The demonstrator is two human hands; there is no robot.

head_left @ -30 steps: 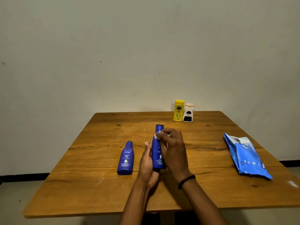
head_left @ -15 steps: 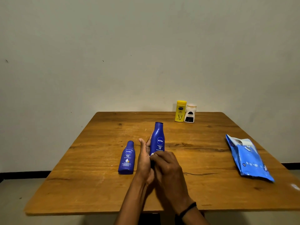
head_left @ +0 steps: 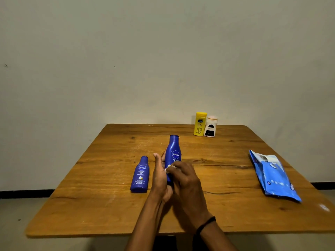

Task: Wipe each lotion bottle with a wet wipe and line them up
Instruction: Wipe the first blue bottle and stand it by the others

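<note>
Grip first: your left hand (head_left: 160, 178) holds the tall blue bottle (head_left: 174, 151), your right hand (head_left: 184, 180) pinches the wet wipe (head_left: 169, 167) against its lower front. Rotate it, covering every side.

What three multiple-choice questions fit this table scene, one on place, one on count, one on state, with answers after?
1. Where does the blue wipe pack lie? A. on the right side of the table B. at its far-left corner C. on the floor
2. How many bottles show? A. two B. four C. six
3. What is happening with the taller blue bottle? A. it lies flat, untouched B. the left hand holds it while the right hand presses a wipe to it C. it stands alone at the far edge
Answers: 1 A, the pack rests near the right edge. 2 B, the taller one, small blue bottle, yellow bottle, white bottle. 3 B, both hands are on it, the wipe under the right one.
</note>
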